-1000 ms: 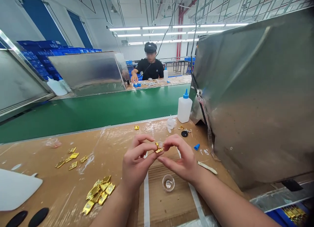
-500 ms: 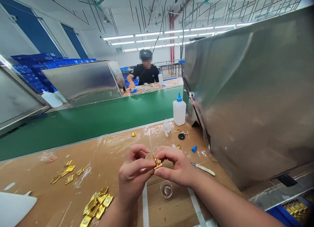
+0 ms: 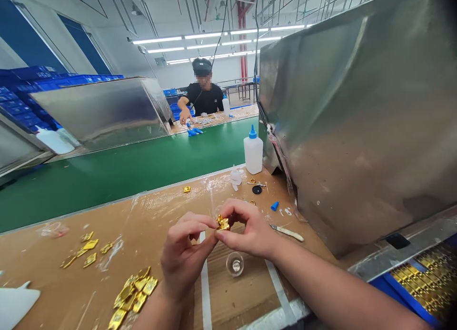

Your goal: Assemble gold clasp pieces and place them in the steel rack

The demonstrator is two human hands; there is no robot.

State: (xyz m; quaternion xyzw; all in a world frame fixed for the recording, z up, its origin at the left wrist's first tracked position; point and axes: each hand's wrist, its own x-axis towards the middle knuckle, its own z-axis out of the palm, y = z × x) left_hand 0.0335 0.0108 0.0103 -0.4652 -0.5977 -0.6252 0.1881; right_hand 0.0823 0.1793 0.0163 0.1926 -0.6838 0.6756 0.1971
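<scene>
Both hands meet over the brown work surface [image 3: 171, 204]. A small shiny gold piece [image 3: 223, 223] is pinched between the thumb and fingers of my right hand [image 3: 246, 227]. My left hand [image 3: 187, 251] touches the piece's left side with its fingertips, thumb and forefinger close together. Just below the hands stands a small clear cup [image 3: 234, 265]. A pile of gold pieces [image 3: 134, 292] lies left of my left forearm, and several more gold pieces [image 3: 85, 249] are scattered farther left.
A white bottle with a blue tip [image 3: 253, 154] stands near a metal panel [image 3: 342, 130]. Tweezers [image 3: 287, 233], a blue cap [image 3: 274, 206] and a black disc [image 3: 256, 190] lie to the right. Beyond the green belt [image 3: 124, 170] sits a person [image 3: 207, 96]. A blue tray [image 3: 403, 292] holds gold parts.
The gold piece has been turned in my fingers and shows a broader face. The view has shifted, revealing more of the blue tray. The person's hand across the belt has lifted off the blue items.
</scene>
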